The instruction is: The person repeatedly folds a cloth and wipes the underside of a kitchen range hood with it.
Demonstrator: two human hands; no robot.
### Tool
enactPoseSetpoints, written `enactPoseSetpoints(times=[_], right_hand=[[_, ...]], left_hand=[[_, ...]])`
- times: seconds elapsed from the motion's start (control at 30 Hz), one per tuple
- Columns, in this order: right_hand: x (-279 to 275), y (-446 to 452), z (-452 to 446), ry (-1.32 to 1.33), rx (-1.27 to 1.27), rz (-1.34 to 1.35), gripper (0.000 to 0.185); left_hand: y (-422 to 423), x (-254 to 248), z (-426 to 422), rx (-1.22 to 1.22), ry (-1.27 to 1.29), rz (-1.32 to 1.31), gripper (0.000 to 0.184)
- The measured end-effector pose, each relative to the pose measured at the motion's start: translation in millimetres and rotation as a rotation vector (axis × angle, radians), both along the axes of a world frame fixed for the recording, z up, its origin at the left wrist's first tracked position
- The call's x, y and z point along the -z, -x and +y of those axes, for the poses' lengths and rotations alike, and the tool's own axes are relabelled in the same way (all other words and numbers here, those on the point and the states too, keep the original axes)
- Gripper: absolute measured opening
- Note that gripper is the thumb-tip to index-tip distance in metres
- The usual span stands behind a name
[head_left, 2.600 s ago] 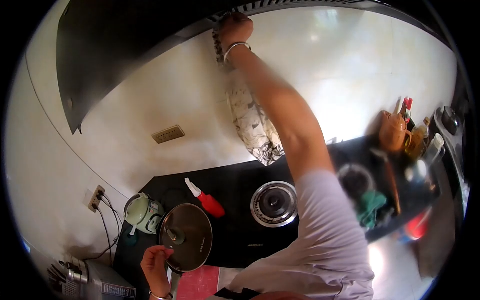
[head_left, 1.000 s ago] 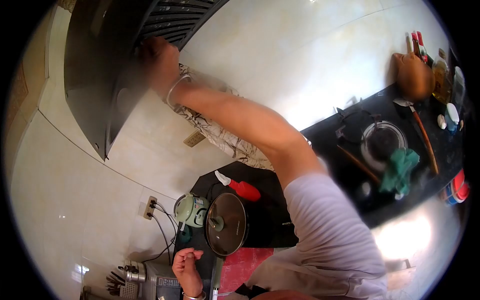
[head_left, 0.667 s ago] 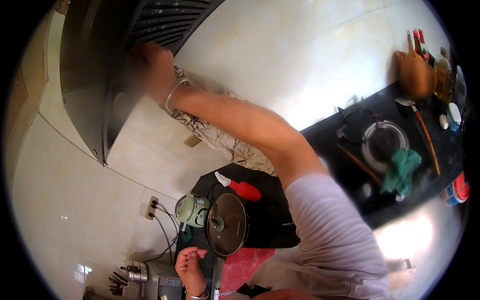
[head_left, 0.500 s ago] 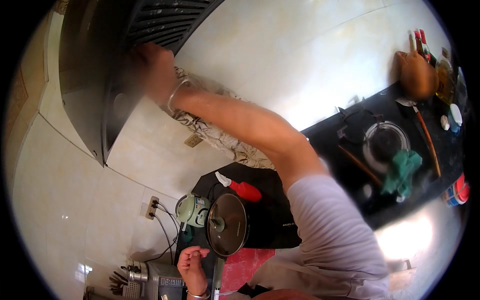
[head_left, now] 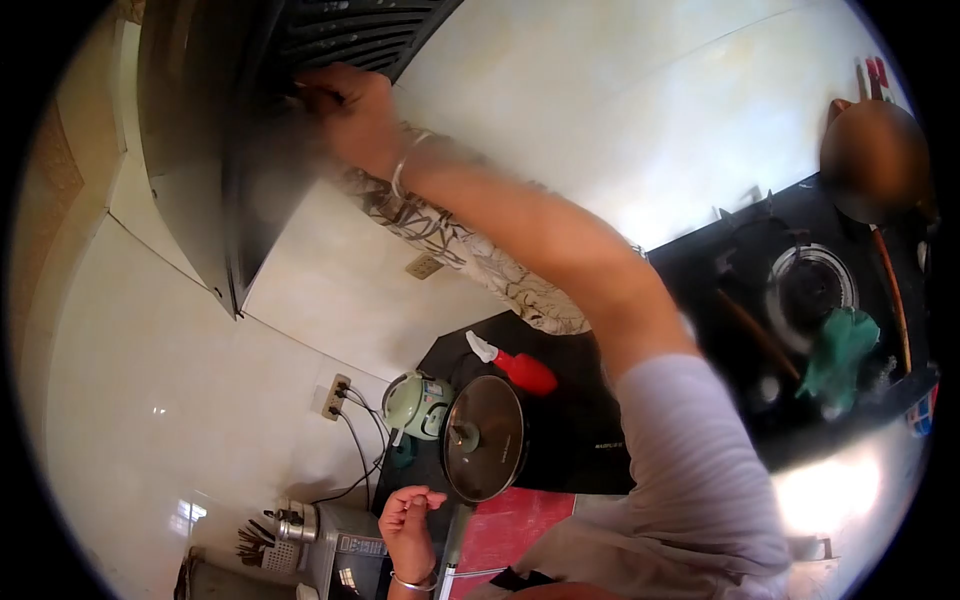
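Note:
My right hand (head_left: 360,115) is raised to the dark range hood (head_left: 215,160), fingers curled at its lower edge beside the slatted vent. What they grip is hidden and blurred. My left hand (head_left: 408,525) hangs low near the counter, its fingers curled in with nothing visible in them. Close by is a black pan (head_left: 527,440) covered by a glass lid (head_left: 490,465), its handle pointing down toward me. A light green rice cooker (head_left: 415,405) stands next to the pan. Behind them lies a red bottle with a white nozzle (head_left: 527,373).
A gas burner (head_left: 812,290) is at right, with a green cloth (head_left: 842,355) and a long wooden handle (head_left: 893,300) nearby. A round brown object (head_left: 873,160) stands behind. Leaf-patterned material (head_left: 480,255) runs along the wall. Cords leave a wall socket (head_left: 337,397).
The view has shifted, so most things appear farther right. My right hand stays at the hood and my left hand stays low beside the pan, still curled.

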State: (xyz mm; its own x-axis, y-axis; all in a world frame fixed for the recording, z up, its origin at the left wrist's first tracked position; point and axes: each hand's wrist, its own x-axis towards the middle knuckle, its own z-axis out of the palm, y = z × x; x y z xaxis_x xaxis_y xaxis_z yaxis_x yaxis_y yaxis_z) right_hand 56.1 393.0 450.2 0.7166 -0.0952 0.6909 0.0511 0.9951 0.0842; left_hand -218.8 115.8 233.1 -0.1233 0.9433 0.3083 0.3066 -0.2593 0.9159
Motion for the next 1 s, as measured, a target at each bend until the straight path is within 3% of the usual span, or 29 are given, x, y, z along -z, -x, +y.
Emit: enactPoseSetpoints(times=[0.57,0.83,1.0], right_hand=[[42,-28,-1,0.188,-0.188,-0.295,0.020],[85,-47,-6,0.397,-0.253,-0.374,0.019],[112,-59,-19,0.472,-0.164,-0.392,0.018]], left_hand=[[-3,3,-2,0.017,0.058,0.024,0.012],[-26,4,17,0.127,0.149,0.080,0.013],[-57,-10,48,0.277,0.085,0.213,0.015]])
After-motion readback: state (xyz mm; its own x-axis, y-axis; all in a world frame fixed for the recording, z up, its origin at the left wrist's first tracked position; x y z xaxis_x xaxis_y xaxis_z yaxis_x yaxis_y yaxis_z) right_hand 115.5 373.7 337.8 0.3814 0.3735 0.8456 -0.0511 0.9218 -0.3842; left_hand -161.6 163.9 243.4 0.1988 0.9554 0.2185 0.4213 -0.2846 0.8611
